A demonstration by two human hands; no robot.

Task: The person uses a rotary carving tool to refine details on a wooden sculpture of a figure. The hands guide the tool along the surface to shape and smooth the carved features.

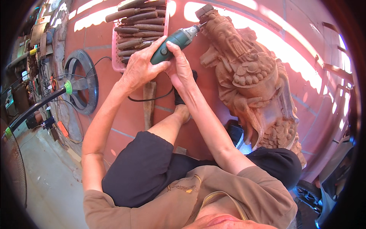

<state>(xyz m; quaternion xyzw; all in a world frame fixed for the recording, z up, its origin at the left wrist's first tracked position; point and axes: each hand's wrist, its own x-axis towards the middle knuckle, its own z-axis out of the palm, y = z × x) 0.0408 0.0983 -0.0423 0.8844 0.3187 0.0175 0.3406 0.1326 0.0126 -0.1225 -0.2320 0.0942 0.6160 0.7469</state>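
Observation:
A green rotary tool [173, 44] with a grey metal nose is held between my two hands, tilted up to the right. My left hand [143, 63] grips its rear end from the left. On the near side, my right hand [179, 65] has its thumb on the green body; its other fingers are partly hidden. The thin bit points at the head end of a brown carved wooden statue [248, 76], close to its edge; whether they touch I cannot tell. This statue lies on the floor to my right, showing a bearded face and a heap of rounded shapes.
A pink plastic basket [114, 49] full of wooden-handled tools [143, 27] stands just beyond my hands. A dark cable [152, 100] loops over the red tiles near a wooden piece [149, 110]. At left are a round black base [93, 84] and a fan [15, 168].

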